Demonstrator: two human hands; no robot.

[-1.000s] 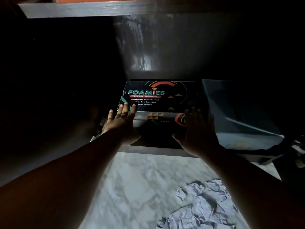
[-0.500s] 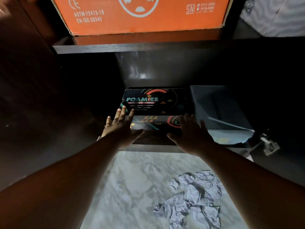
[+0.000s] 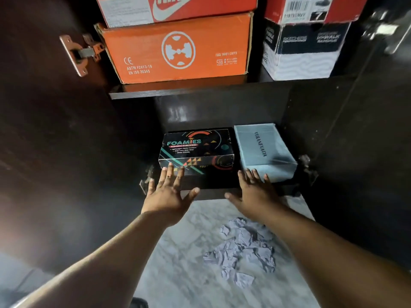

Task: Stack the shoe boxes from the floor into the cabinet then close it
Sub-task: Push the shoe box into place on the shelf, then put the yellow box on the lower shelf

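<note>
We find the left hand [image 3: 169,192] spread flat, fingers straight and splayed, its fingertips [image 3: 170,166] at the near face of the black Foamies box [image 3: 196,150]; whether they press it or merely hover at it we cannot tell. The right hand [image 3: 253,192] is likewise fully open, fingers extended, holding nothing, lying near the front edge of the bottom shelf [image 3: 211,193] between the Foamies box and the pale blue box [image 3: 264,152] to its right. Neither hand grips anything.

Against the earlier views, both hands have drawn back toward the near edge: a second ago they lay flat against the Foamies box front, and now the right hand has come off it entirely. The view has also lifted, bringing the upper shelf into sight. We judge that the box has been pushed home and is being released.

The Foamies box sits on the bottom shelf, left of the pale blue box and just beside it. On the shelf above stand an orange box [image 3: 178,50] under a Nike box [image 3: 178,7], and to the right a dark Skechers box [image 3: 307,50] under a red one [image 3: 311,7]. The cabinet door [image 3: 44,130] on the left stands open, hinge [image 3: 80,53] exposed. Crumpled paper [image 3: 242,252] lies on the marble floor [image 3: 178,252] nearby.

No further boxes are visible on the floor; closing the doors appears to remain.
</note>
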